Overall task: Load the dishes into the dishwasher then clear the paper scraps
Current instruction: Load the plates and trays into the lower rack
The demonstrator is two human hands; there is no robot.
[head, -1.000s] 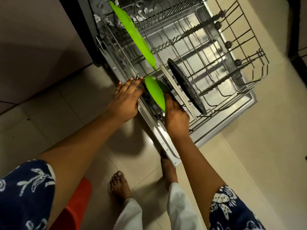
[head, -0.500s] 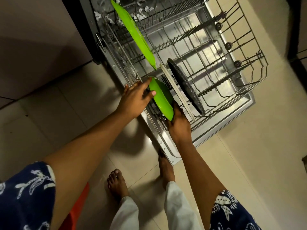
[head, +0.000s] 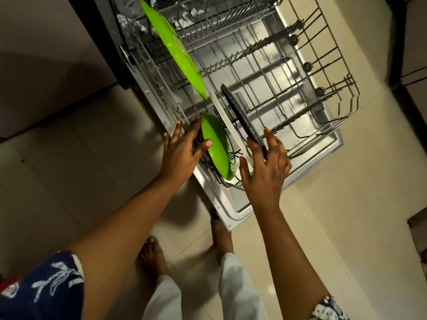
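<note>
The dishwasher's lower wire rack (head: 323,72) is pulled out over the open door (head: 238,204). A small green plate (head: 219,148) stands on edge at the rack's near left corner. My left hand (head: 182,146) is spread against the rack's side, thumb tip touching that plate's rim. My right hand (head: 265,167) hovers with spread fingers at the lower edge of a dark speckled plate (head: 240,116). A white plate (head: 227,125) stands between the two plates. A large green plate (head: 175,47) leans further back. Paper scraps (head: 184,19) lie at the rack's far end.
Pale floor tiles surround the door, with my bare feet (head: 152,257) just below its near corner. A dark cabinet front (head: 46,54) stands to the left. A red object (head: 9,280) peeks in at the bottom left. The rack's right half holds only bare tines.
My right hand let go of the small green plate's lower edge and moved right to the dark plate. The small green plate now stands in the rack, my left thumb still on it.
</note>
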